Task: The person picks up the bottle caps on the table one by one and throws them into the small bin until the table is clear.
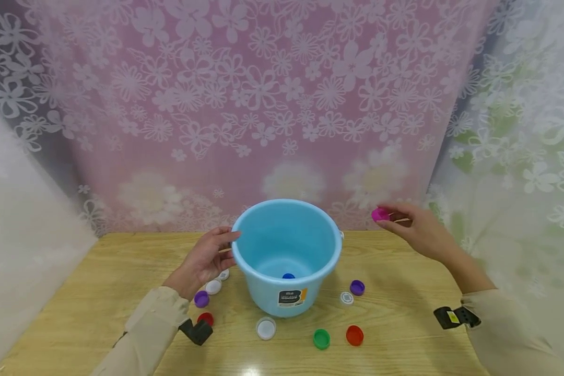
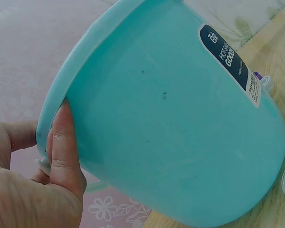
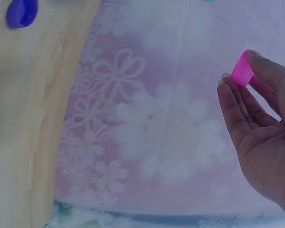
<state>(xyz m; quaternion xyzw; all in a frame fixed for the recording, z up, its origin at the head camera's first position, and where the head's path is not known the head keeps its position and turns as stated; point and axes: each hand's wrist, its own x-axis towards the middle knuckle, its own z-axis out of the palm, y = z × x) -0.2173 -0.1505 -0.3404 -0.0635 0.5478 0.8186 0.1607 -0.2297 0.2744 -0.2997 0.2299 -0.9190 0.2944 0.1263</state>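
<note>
A light blue bucket [image 1: 263,292] stands mid-table, its opening tipped toward the head camera, with a dark blue bottle cap [image 1: 289,276] on its floor. My left hand [image 1: 210,257] grips the bucket's rim at the left; in the left wrist view the thumb and fingers [image 2: 64,147] pinch the lip from both sides. Raised to the right of the bucket, my right hand [image 1: 415,227] pinches a pink bottle cap [image 3: 242,69] between thumb and fingertips, above the table's back edge.
Caps lie around the bucket on the wooden table [image 1: 395,313]: green [image 1: 321,339], red [image 1: 354,335], purple [image 1: 357,287] and white [image 1: 266,329] ones, plus several by the left forearm. A pink floral curtain [image 1: 282,130] hangs behind.
</note>
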